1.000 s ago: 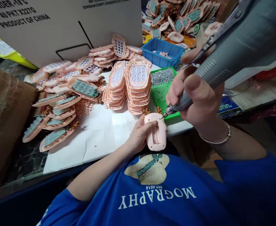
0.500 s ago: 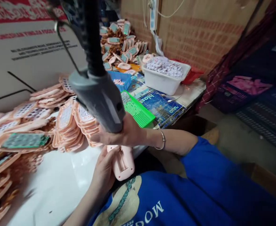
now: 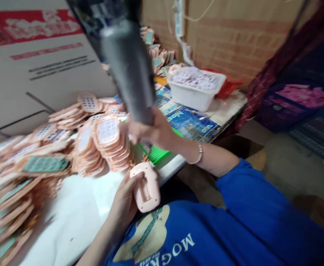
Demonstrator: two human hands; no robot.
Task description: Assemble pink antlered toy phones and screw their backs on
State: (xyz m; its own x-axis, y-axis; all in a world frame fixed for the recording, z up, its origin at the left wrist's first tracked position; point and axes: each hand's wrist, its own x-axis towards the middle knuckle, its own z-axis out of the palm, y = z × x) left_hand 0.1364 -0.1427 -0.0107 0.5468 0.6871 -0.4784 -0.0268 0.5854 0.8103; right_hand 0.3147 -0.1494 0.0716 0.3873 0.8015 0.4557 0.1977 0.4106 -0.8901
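Observation:
A pink plastic casing [image 3: 153,181] with an open battery slot and screw holes in its corners is gripped in my left hand [image 3: 125,197], the thumb lying over the slot. My right hand [image 3: 163,129] is wrapped round the lower part of a grey electric screwdriver [image 3: 128,66], which hangs upright but tilted and is blurred. Its tip is above the casing's far end and looks apart from it. A green perforated tray [image 3: 159,154] lies behind the casing, partly covered by my right hand.
Stacks of pink casings [image 3: 108,131] stand along the left of the white table [image 3: 81,207]. More casings with green boards [image 3: 44,163] lie at far left. A white tub [image 3: 191,96] of small pale parts stands behind. A printed carton [image 3: 57,81] rises at back left.
The screwdriver has risen and tilted, its tip now clear of the casing, with my right hand moving up along with it. The casing stays in my left hand. The view has shifted slightly.

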